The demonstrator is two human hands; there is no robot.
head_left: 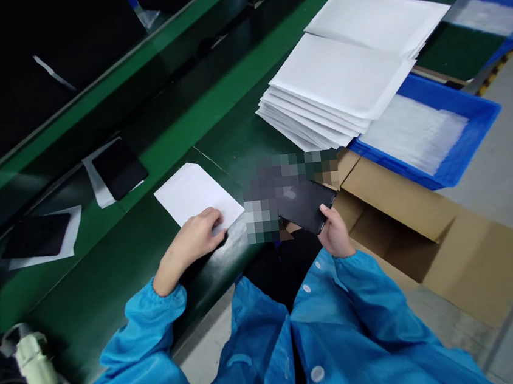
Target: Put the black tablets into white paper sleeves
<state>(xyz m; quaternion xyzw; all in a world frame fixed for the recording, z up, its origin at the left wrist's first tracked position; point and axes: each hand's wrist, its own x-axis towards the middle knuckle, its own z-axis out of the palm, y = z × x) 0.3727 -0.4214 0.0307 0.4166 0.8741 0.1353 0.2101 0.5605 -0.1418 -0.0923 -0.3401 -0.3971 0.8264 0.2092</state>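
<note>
My right hand (335,232) grips the near right corner of a black tablet (306,204), its thumb on top. The tablet is held tilted over the table's front edge, and a pixelated patch hides part of its left side. My left hand (199,237) rests palm down on the near edge of a white sheet or envelope (194,189) that lies on the green table (123,279). Its fingers are bent, with the thumb apart from them and nothing visible between. A small gap separates the white sheet from the tablet.
White padded envelopes (340,76) are stacked at the back right. Beside them a blue bin (471,139) holds clear plastic sleeves; an open cardboard box (399,201) stands below. Two dark tablets (119,167) lie on white sheets at left. A cream-coloured tool (35,362) sits lower left.
</note>
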